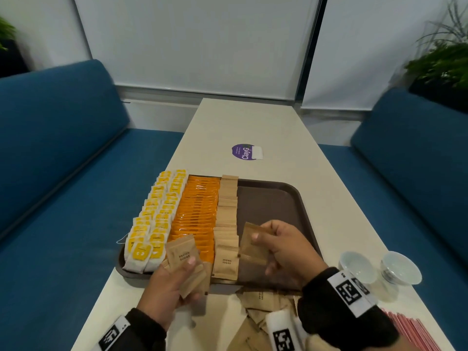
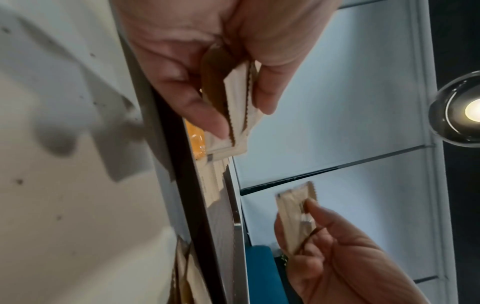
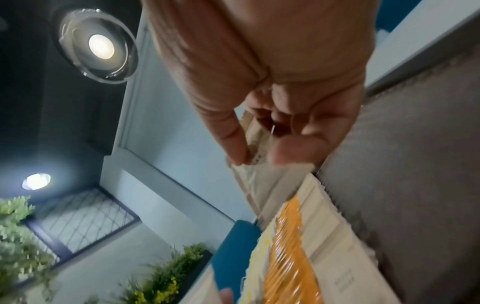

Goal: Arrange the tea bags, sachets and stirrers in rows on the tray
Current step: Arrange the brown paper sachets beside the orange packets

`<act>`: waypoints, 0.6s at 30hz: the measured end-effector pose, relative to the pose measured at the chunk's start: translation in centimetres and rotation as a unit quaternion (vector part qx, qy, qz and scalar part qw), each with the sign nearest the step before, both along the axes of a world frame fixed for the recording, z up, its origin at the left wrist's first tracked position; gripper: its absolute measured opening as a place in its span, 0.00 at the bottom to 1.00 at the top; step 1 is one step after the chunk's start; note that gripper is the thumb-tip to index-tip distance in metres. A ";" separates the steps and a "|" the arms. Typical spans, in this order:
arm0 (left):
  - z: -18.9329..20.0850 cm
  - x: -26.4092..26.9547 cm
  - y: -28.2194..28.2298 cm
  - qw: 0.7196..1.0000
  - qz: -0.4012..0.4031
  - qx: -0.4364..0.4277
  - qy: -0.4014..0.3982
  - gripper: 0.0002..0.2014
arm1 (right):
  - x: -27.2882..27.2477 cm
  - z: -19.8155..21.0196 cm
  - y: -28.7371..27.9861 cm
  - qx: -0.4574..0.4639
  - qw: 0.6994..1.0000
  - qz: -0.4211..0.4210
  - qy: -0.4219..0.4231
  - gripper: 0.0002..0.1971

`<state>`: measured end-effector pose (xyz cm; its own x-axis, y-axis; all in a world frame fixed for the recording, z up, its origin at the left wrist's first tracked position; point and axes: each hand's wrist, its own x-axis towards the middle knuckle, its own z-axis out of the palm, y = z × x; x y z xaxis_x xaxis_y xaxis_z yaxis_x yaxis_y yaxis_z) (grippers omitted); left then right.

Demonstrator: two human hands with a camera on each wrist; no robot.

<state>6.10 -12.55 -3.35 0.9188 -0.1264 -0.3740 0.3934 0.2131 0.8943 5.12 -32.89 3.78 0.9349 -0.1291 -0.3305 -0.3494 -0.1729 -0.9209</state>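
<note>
Brown paper sugar sachets fill both hands. The left hand (image 1: 167, 285) grips a fanned stack of sachets (image 1: 186, 262) between thumb and curled fingers, held just over the near rim of the brown tray (image 1: 273, 198), most likely as a ready supply so single packets can be drawn off. The right hand (image 1: 286, 252) pinches a few sachets (image 1: 253, 245) upright by their top edge, directly beside the finished brown sugar row (image 1: 226, 224); I judge it is about to start a second kraft row on the bare tray floor under that pinch. Beyond the left grip lie the orange sachet row (image 1: 197, 211) and the yellow tea bags (image 1: 157, 211), each overlapped like shingles so labels show. Below both wrists, loose sachets (image 1: 255, 315) wait on the table (image 1: 253, 122), and red stirrers (image 1: 410, 333) lie outside the right wrist, not yet on the tray
</note>
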 end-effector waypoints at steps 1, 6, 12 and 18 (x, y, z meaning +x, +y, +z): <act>-0.1 0.1 0.2 1.000 0.005 -0.001 -0.002 0.09 | 0.6 -0.1 -0.1 -0.042 0.999 0.010 0.000 0.02; -0.4 0.4 0.6 1.000 0.010 -0.009 -0.001 0.07 | 3.4 -1.3 0.7 -0.166 0.983 0.082 0.014 0.05; -0.6 0.3 0.6 1.000 0.012 -0.016 0.000 0.07 | 4.5 -3.8 2.3 -0.180 0.974 0.110 0.086 0.19; -0.6 0.2 0.6 1.000 0.012 -0.008 -0.002 0.07 | 4.7 -5.9 2.5 -0.241 0.960 0.111 0.084 0.19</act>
<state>6.29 -11.99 -3.91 0.9232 -0.1100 -0.3682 0.3842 0.2370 0.8923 9.78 -30.37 -2.12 0.8960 -0.1077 -0.4308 -0.3906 -0.6525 -0.6493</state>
